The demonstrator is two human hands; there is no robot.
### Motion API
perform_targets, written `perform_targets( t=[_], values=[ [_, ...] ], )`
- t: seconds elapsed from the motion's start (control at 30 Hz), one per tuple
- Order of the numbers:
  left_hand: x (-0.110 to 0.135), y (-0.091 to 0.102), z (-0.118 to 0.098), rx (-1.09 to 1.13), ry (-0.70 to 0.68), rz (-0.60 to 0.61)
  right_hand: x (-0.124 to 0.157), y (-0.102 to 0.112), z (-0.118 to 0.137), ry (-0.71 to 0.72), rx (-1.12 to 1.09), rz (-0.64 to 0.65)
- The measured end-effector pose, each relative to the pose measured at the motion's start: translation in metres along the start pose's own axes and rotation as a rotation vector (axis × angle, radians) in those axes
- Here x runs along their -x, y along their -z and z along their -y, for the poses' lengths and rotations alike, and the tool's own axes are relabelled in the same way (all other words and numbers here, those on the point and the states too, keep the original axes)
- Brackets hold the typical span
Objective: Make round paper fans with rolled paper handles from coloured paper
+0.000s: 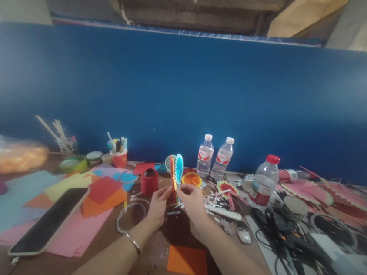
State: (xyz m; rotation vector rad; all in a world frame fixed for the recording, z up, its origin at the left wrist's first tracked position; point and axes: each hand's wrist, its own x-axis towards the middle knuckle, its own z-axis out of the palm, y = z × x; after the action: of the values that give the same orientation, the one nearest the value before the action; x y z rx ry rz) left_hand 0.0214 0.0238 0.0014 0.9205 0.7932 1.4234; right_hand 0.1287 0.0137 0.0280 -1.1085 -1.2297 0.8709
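Cluttered table [157,257], red spool [149,181] and bottles [205,156] behind both hands [176,204] pinching paper fan [176,174].

A: Hands?
B: Both up near scene centre, close together, forearms coming in from the near edge and converging. Left hand [158,205] has fingers curled, thumb and fingertips pinched, back of hand toward camera, bangle on the wrist.
A: Right?
B: Right hand [192,206] just right of the left, fingers bent inward toward it, thumb and forefinger pinched shut. The fingertips of the two hands almost meet. Right forearm runs off the near right.
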Motion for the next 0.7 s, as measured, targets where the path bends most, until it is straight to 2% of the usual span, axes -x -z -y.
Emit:
perform_targets(
  t=[0.33,0.7],
  values=[
    [-0.001,-0.001,-0.003,0.047,-0.013,-0.015,-0.001,0.000,-0.003,0.001,-0.119,-0.055],
    [-0.005,0.000,-0.002,0.114,0.011,0.000,-0.004,-0.001,-0.012,-0.086,-0.189,-0.152]
  ],
)
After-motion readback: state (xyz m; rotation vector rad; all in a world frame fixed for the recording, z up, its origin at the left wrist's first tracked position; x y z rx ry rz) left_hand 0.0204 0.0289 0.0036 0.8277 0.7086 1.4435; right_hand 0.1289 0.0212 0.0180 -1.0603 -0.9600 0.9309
